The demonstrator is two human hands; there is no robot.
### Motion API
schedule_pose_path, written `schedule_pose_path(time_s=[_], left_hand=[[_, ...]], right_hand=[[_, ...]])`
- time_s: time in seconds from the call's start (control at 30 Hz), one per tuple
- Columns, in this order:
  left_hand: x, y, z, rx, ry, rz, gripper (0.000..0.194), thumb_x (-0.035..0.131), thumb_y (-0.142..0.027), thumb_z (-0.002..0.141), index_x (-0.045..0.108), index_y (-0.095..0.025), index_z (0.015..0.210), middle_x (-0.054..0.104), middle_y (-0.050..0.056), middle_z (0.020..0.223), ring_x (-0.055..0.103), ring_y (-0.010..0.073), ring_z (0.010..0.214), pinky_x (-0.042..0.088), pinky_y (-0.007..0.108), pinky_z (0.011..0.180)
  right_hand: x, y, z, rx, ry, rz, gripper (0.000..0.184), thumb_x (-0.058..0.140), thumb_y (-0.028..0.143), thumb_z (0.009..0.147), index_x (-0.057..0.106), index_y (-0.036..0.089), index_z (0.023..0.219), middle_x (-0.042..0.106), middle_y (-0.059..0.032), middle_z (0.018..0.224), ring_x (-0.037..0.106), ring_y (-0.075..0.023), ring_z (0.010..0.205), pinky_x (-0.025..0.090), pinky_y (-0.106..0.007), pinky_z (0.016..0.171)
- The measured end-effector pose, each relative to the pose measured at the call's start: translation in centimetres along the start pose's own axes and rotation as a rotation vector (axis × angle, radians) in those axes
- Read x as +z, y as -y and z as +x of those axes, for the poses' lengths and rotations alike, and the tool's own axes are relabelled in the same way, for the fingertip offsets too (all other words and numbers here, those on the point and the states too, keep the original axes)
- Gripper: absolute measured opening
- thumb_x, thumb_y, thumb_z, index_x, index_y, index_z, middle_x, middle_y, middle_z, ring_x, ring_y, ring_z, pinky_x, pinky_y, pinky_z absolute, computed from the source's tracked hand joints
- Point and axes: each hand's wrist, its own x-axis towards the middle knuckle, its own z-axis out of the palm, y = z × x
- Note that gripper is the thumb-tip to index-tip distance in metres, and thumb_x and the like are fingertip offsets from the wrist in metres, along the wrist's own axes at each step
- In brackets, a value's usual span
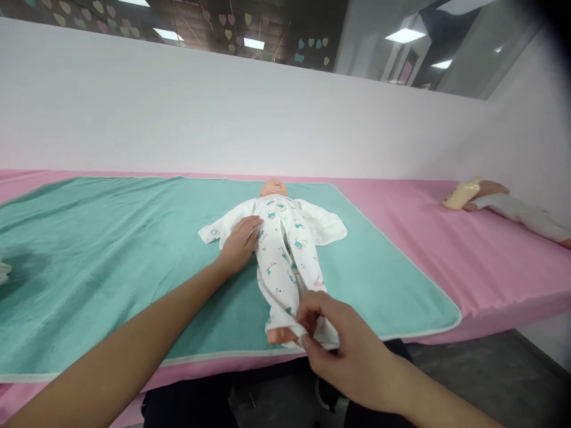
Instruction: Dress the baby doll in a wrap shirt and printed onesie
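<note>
A baby doll (273, 188) lies on its back, head toward the wall, dressed in a white romper (273, 255) with small green prints. The romper's front gapes along the middle, and its sleeves spread out to both sides. My left hand (241, 242) rests on the doll's side at the chest, fingers stretched out. Down at the leg end, my right hand (332, 339) pinches the cuff of a romper leg between thumb and fingers. One bare doll foot (282, 336) pokes out of the cuff beside it. The other foot is hidden.
A green mat (134, 238) with white edging lies under the doll on a pink-covered table (401, 220). At the right, another doll (513, 208) in pale clothing lies by the wall, a cream-coloured object at its head. Something white (4, 271) shows at the left edge.
</note>
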Motion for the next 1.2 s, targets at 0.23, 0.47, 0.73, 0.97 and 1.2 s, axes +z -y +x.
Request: schedule_pose_path(time_s=[0.23, 0.47, 0.73, 0.97, 1.2], left_hand=[[0.1, -0.4, -0.1, -0.056, -0.03, -0.056, 0.027, 0.035, -0.03, 0.093, 0.049, -0.021, 0.115, 0.053, 0.007, 0.121, 0.047, 0.0182, 0.115, 0.039, 0.038, 0.101], [0.0, -0.6, -0.1, -0.063, -0.017, -0.087, 0.024, 0.037, -0.029, 0.093, 0.049, -0.022, 0.113, 0.053, 0.006, 0.12, 0.047, 0.0168, 0.114, 0.04, 0.035, 0.099], [-0.2, -1.0, -0.1, -0.075, -0.004, -0.09, 0.025, 0.036, -0.031, 0.094, 0.049, -0.021, 0.113, 0.053, 0.007, 0.12, 0.047, 0.0181, 0.114, 0.04, 0.037, 0.099], [0.0, -0.5, 0.0, -0.055, -0.016, -0.087, 0.024, 0.038, -0.03, 0.093, 0.05, -0.021, 0.112, 0.053, 0.007, 0.119, 0.048, 0.0177, 0.114, 0.041, 0.037, 0.097], [-0.1, -0.5, 0.0, -0.043, -0.011, -0.087, 0.025, 0.038, -0.031, 0.093, 0.05, -0.021, 0.113, 0.054, 0.007, 0.117, 0.048, 0.0178, 0.112, 0.042, 0.037, 0.096]], right_hand=[[1.6, -0.8, 1.0, -0.294, 0.168, -0.542, 0.031, 0.053, 0.023, 0.083, 0.049, 0.02, 0.113, 0.051, -0.0075, 0.119, 0.042, -0.024, 0.112, 0.034, -0.041, 0.093], [0.9, -1.6, 1.6, -0.302, 0.191, -0.507, 0.018, 0.043, 0.013, 0.089, 0.056, 0.023, 0.097, 0.061, -0.0002, 0.094, 0.049, -0.0156, 0.093, 0.032, -0.033, 0.083], [2.2, -1.1, 3.3, -0.379, 0.168, -0.67, 0.011, 0.049, 0.029, 0.088, 0.055, 0.019, 0.086, 0.057, -0.0027, 0.08, 0.047, -0.0167, 0.075, 0.029, -0.032, 0.068], [3.2, -0.5, 5.3, -0.394, 0.267, -0.507, 0.023, 0.047, 0.035, 0.088, 0.054, 0.019, 0.073, 0.054, 0.0009, 0.07, 0.046, -0.0131, 0.066, 0.031, -0.029, 0.064], [1.4, 0.9, 4.6, -0.391, 0.222, -0.302, 0.012, 0.045, 0.02, 0.087, 0.057, 0.018, 0.088, 0.056, -0.0017, 0.089, 0.048, -0.0126, 0.079, 0.037, -0.028, 0.072]])
